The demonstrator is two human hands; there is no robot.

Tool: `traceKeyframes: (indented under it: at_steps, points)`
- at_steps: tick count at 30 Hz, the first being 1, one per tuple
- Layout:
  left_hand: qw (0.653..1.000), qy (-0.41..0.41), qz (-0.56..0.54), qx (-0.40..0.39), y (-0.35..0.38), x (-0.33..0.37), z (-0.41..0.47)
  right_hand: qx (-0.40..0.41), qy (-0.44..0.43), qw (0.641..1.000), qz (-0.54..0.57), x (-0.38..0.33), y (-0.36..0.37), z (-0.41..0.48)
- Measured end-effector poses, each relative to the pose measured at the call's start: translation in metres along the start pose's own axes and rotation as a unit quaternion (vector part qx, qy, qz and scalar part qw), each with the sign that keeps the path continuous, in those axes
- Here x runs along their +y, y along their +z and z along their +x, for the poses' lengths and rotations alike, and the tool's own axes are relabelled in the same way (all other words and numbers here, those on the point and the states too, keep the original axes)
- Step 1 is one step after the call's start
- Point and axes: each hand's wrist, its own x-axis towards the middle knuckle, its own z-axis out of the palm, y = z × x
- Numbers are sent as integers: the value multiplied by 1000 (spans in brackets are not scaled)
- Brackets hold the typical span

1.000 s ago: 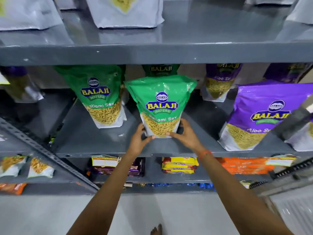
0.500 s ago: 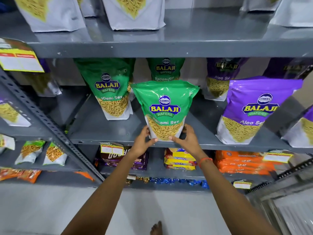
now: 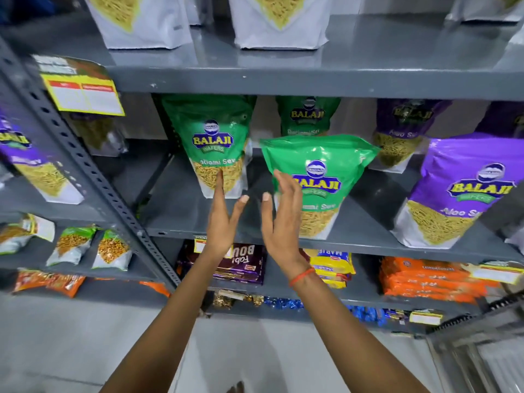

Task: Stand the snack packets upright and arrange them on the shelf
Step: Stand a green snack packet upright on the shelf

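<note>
A green Balaji Ratlami Sev packet [image 3: 326, 165] stands upright at the front of the grey middle shelf [image 3: 354, 242]. My right hand [image 3: 279, 219] is open in front of the packet's left edge, fingers spread; I cannot tell whether it touches. My left hand [image 3: 224, 219] is open too, raised before the gap between that packet and a second green packet [image 3: 212, 143] standing further back left. A third green packet [image 3: 307, 116] stands at the rear. Purple Aloo Sev packets [image 3: 459, 191] stand upright to the right.
White-bottomed packets [image 3: 278, 21] line the top shelf. Biscuit packs [image 3: 243, 265] and orange packs [image 3: 425, 279] lie on the lower shelf. A perforated upright [image 3: 85, 171] separates a left bay holding small packets [image 3: 110, 248] and a yellow price tag [image 3: 85, 95].
Both hands let go of the front green packet's base and lifted, opening with fingers spread. The packet stays standing on the shelf. The view shifted so the shelves appear further right.
</note>
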Motion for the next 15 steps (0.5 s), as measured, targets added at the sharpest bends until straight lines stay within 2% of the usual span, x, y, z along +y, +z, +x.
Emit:
traceKeyframes:
  at_steps: [3,6,9,12,15]
  points:
    - [999,-32,-2,22,-28,-27,19,-63,43,997,13,13,45,7]
    - [996,-94,1,7,-52,-56,42,-118,105,987,-16,40,90,17]
    - [989,-143,0,-36,-63,-78,73,-177,203,963,-21,69,120,36]
    - [979,-169,-47,-103,-70,-99,107,-198,309,929,54,88,135,56]
    - [971,-184,-59,-140,-72,-118,126,-232,329,910,100,101,138,62]
